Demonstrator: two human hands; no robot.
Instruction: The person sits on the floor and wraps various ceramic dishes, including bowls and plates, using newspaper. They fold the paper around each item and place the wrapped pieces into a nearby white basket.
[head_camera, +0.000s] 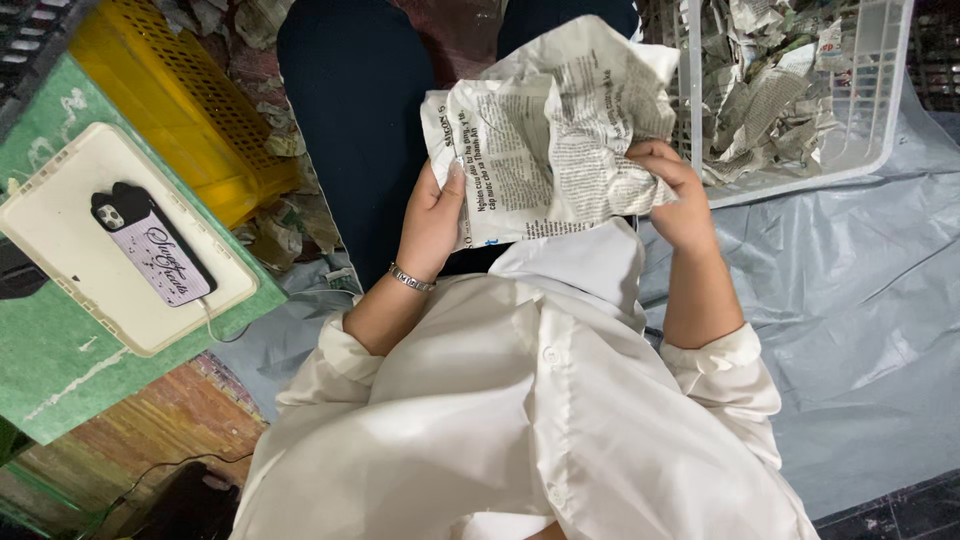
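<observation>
Both hands, left hand and right hand, pinched the side edges of a crumpled grey printed newspaper sheet above the lap; it looked light, limp, easily torn.

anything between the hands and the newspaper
Nothing visible. The left hand grips the crumpled newspaper at its left edge and the right hand at its right edge, both in direct contact.
</observation>
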